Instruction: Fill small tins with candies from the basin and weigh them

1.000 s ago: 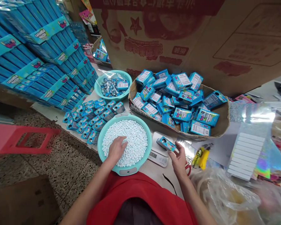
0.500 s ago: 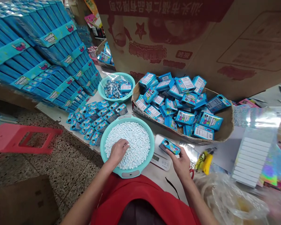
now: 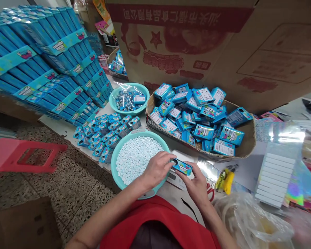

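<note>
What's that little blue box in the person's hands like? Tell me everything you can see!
The blue box is long and narrow, and looks like shiny printed card. White letters on it say CARAMELO. One end has a round, dark opening; I can't tell what's inside. The right hand grips the other end, and the left hand's fingers are at the opening. It's held above the white scale, slanting a little.

Packing workshop: stacked candy boxes [image 3: 64,45], bulk sweets [image 3: 134,157], scale [image 3: 177,181].
</note>
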{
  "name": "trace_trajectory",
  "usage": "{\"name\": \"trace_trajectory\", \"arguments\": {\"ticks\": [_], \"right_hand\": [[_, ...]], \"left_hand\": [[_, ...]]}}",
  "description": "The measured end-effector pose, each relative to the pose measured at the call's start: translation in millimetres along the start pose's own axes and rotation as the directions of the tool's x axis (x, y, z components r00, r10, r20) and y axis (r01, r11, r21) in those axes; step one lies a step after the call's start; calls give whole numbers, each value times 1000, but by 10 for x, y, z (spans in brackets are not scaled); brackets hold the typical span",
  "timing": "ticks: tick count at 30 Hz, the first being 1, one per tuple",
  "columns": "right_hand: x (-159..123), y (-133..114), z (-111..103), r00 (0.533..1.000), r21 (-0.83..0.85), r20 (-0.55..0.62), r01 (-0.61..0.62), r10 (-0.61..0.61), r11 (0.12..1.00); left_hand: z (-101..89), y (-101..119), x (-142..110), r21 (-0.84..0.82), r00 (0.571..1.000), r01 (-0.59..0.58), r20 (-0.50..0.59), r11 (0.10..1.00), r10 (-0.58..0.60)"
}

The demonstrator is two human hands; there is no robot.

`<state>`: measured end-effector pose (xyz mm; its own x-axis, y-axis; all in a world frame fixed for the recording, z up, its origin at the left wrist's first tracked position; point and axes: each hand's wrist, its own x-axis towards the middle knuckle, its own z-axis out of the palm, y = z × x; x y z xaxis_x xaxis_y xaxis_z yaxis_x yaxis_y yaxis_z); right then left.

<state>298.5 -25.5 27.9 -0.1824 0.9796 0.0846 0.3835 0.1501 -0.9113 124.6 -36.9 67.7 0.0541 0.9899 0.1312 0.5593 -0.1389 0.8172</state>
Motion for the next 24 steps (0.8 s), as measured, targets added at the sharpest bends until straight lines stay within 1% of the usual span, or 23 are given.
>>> {"name": "trace_trajectory", "arguments": {"ticks": [2,4,6,8,10,13,16,18,20,24], "right_hand": [[-12,86,-21,997,35,-2,-71,71,997],[-17,217,-37,987,69,-35,-154,156,986],[-9,384,-42,966,108,-101,-225,236,968],[14,565,-29,943,147,-163,-268,290,952],[45,722,-3,926,170,-192,-295,326,940],[71,850,28,920,168,-190,-312,342,935],[46,845,5,940,151,-199,-249,277,956],[3,814,-40,941,148,-233,-217,247,965],[-52,802,-91,919,148,-282,-241,274,959],[-180,868,-156,831,168,-375,-375,411,912]], "left_hand": [[-53,-70,-12,-71,994,90,-58,993,-94],[-127,-168,-52,-128,973,198,-90,972,-211],[-196,-302,-128,-162,934,322,-107,933,-341],[-238,-459,-235,-178,881,432,-127,884,-456],[-251,-614,-356,-187,839,501,-137,845,-527],[-234,-789,-518,-199,809,545,-130,815,-573],[-211,-874,-616,-204,792,575,-106,793,-601],[-202,-892,-636,-195,784,587,-107,786,-612],[-194,-887,-625,-164,782,593,-115,788,-612],[-167,-832,-555,-61,808,578,-96,814,-581]]}}
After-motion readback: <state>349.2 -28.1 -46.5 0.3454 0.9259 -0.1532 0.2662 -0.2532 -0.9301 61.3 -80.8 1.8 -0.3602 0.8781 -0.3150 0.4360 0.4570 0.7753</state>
